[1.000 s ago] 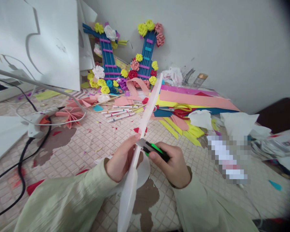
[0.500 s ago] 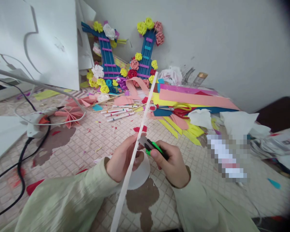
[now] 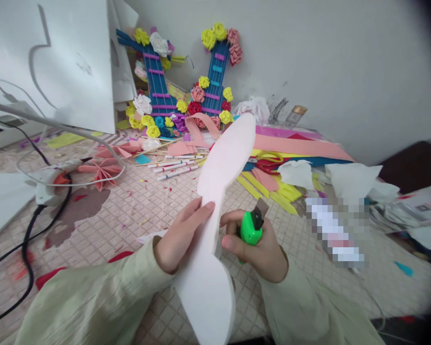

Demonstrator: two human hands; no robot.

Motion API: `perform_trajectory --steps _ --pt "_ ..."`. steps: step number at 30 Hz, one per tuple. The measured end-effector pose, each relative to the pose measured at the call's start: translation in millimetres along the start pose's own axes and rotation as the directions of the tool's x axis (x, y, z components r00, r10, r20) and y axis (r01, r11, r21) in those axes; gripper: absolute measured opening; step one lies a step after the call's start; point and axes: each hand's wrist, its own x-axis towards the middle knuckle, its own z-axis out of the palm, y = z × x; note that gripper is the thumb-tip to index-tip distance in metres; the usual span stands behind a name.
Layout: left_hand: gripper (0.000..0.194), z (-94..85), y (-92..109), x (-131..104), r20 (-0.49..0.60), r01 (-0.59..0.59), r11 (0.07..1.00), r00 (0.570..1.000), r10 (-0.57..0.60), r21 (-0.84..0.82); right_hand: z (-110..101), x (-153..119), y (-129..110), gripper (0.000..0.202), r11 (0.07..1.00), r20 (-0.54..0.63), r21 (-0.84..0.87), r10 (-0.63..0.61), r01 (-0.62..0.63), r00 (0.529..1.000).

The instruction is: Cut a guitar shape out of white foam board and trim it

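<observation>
A white foam board cutout (image 3: 227,160) with curved, wavy edges stands tilted in front of me, its broad face partly turned my way. My left hand (image 3: 182,232) grips it at the narrow middle, thumb on the near face and the other fingertips hidden behind. In my right hand (image 3: 262,251) is a green and black utility knife (image 3: 252,227), its blade out and pointing up and away to the right. The knife is apart from the board; my right fingertips are close to the board's right edge.
Two blue guitar-shaped pieces with paper flowers (image 3: 160,84) lean on the wall. Markers (image 3: 177,171), scissors (image 3: 269,162), coloured paper strips (image 3: 309,146) and crumpled tissue (image 3: 297,175) lie behind the hands. A power strip (image 3: 45,187) with cables sits left, beside white boards (image 3: 72,57).
The foam board has turned from edge-on to show its broad face. My right hand has drawn the knife away from its edge and tipped the blade to the right.
</observation>
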Motion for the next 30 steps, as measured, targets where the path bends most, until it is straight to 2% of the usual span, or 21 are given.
perform_trajectory --steps 3,9,14,19,23,27,28,30 --pt "0.024 0.5 3.9 -1.3 -0.015 -0.051 0.998 0.999 0.052 0.037 0.3 0.1 -1.3 0.022 0.999 -0.038 -0.020 0.030 -0.031 0.999" --pt "0.033 -0.3 8.2 -0.3 -0.018 -0.240 0.953 0.969 0.248 0.187 -0.9 1.6 -2.1 0.015 0.998 -0.040 -0.025 0.050 -0.051 0.998" --pt "0.033 -0.5 8.6 -0.7 -0.008 -0.224 0.953 0.973 0.230 0.206 -2.0 1.6 0.2 0.015 0.997 -0.019 0.023 0.075 -0.075 0.997" --pt "0.033 -2.1 8.1 -1.6 -0.009 -0.178 0.963 0.983 0.184 0.200 -2.7 2.3 3.1 0.019 0.988 -0.057 0.069 0.143 -0.139 0.988" --pt "0.033 -2.6 9.3 -0.1 -0.030 -0.154 0.967 0.986 0.164 0.202 -5.1 4.6 7.6 0.022 0.987 -0.184 0.091 0.145 -0.130 0.972" --pt "0.033 -2.8 10.1 1.6 -0.057 -0.148 0.965 0.985 0.164 0.218 -6.7 6.3 6.5 0.026 0.986 -0.351 0.010 0.157 -0.164 0.923" --pt "0.033 -3.1 10.0 1.8 -0.052 -0.146 0.965 0.986 0.161 0.217 -6.8 6.3 5.5 0.025 0.987 -0.344 -0.011 0.149 -0.163 0.927" --pt "0.033 -3.9 9.2 1.8 -0.035 -0.151 0.965 0.986 0.163 0.216 -6.7 5.9 3.7 0.022 0.991 -0.257 -0.034 0.118 -0.131 0.959"
